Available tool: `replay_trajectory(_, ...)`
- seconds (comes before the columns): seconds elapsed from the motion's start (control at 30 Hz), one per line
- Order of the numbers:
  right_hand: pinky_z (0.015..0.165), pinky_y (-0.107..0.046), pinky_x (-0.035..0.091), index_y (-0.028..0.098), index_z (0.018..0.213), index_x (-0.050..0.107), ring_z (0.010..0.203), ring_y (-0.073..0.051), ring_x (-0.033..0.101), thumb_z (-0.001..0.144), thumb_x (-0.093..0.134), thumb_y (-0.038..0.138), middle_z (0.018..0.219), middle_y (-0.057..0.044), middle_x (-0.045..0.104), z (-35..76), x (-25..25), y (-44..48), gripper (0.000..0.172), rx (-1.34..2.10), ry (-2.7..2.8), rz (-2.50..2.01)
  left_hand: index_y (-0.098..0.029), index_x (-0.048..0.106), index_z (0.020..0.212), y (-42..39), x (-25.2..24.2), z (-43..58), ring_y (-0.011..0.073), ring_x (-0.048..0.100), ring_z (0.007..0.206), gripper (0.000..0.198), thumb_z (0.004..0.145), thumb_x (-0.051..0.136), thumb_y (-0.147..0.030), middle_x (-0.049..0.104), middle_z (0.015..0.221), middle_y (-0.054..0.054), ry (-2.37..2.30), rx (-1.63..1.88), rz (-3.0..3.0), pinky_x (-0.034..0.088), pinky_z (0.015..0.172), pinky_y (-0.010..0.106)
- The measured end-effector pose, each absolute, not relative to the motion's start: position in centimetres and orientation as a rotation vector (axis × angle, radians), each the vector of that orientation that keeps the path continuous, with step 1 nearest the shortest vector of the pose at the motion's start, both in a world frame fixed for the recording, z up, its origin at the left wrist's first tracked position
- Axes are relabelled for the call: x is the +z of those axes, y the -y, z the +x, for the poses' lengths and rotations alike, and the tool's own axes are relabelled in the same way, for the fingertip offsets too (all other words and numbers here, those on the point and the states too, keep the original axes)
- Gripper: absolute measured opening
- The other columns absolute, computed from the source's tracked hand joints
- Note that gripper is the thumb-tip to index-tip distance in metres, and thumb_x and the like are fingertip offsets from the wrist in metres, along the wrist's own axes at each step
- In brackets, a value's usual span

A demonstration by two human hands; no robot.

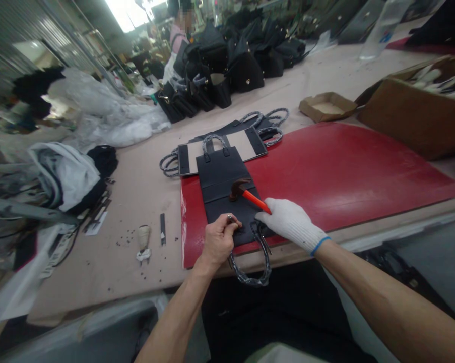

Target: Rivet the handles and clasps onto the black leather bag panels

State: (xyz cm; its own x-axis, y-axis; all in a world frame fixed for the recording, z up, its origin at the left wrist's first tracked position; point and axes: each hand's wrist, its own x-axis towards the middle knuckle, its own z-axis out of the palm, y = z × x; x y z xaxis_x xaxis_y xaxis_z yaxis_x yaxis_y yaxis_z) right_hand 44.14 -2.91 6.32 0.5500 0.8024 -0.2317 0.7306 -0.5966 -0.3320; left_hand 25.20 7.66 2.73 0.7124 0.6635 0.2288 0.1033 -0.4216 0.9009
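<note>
My bare left hand (220, 239) is closed around a short metal punch (230, 218), only its shiny top end showing. The hand rests on a black bag panel (227, 186), near the base of a wrapped handle (252, 280) that hangs over the table's front edge. In a white knit glove with a blue cuff, my right hand (289, 222) grips a hammer (253, 197) by its orange handle. The hammer's dark head is above the panel, up and to the right of the punch. A second wrapped handle (214, 138) is at the panel's far end.
Under the panel lies a red board (325, 171). More bag pieces (242, 141) lie behind it. To the left are an awl-like tool (143, 242) and a dark strip (163, 229). Cardboard boxes (416, 111) stand right, black bags (246, 65) at the back, near a person (179, 38).
</note>
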Motion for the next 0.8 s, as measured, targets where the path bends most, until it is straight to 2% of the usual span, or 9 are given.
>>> replay_trajectory(0.17,0.057,-0.030,0.031,0.021,0.080,0.056,0.072,-0.021,0.062,0.100,0.057,0.043,0.076,-0.004,0.064,44.7,6.6,3.2,0.030,0.567,1.307,-2.462,-0.021,0.066,0.094,-7.1,2.0,24.9,0.0143,0.070,0.080,0.017,0.095,0.052,-0.013,0.073,0.087,0.001,-0.471,0.802,2.129,0.053,0.075,0.024)
replay_trajectory(0.3,0.057,-0.029,0.033,0.022,0.076,0.047,0.064,-0.017,0.056,0.106,0.042,0.037,0.070,-0.001,0.058,44.8,10.6,4.8,0.034,0.497,1.327,-2.338,-0.021,0.064,0.097,-7.0,1.5,25.0,0.0148,0.071,0.079,0.017,0.096,0.051,-0.012,0.073,0.087,0.002,-0.454,0.823,2.166,0.053,0.074,0.024)
replay_trajectory(0.47,0.053,-0.029,0.030,0.025,0.082,0.045,0.051,-0.017,0.050,0.107,0.038,0.052,0.060,0.003,0.051,43.1,15.7,8.6,0.037,0.132,1.248,-2.008,-0.022,0.062,0.095,-6.9,1.3,25.1,0.0156,0.071,0.079,0.015,0.098,0.050,-0.014,0.073,0.087,0.002,-0.443,0.829,2.161,0.054,0.073,0.024)
replay_trajectory(0.67,0.052,-0.033,0.024,0.024,0.080,0.052,0.052,-0.025,0.060,0.098,0.039,0.038,0.062,-0.006,0.062,43.0,14.9,11.2,0.026,0.137,1.715,-2.312,-0.022,0.064,0.098,-7.0,0.5,25.1,0.0168,0.071,0.074,0.017,0.098,0.049,-0.013,0.073,0.084,0.004,-0.374,0.896,2.253,0.055,0.068,0.024)
replay_trajectory(0.8,0.049,-0.032,0.029,0.026,0.080,0.049,0.046,-0.021,0.054,0.103,0.038,0.047,0.056,-0.001,0.056,41.9,17.6,10.8,0.034,0.032,1.503,-2.155,-0.021,0.064,0.098,-7.1,0.4,24.9,0.0164,0.072,0.076,0.017,0.098,0.049,-0.014,0.074,0.086,0.004,-0.392,0.882,2.239,0.056,0.071,0.025)
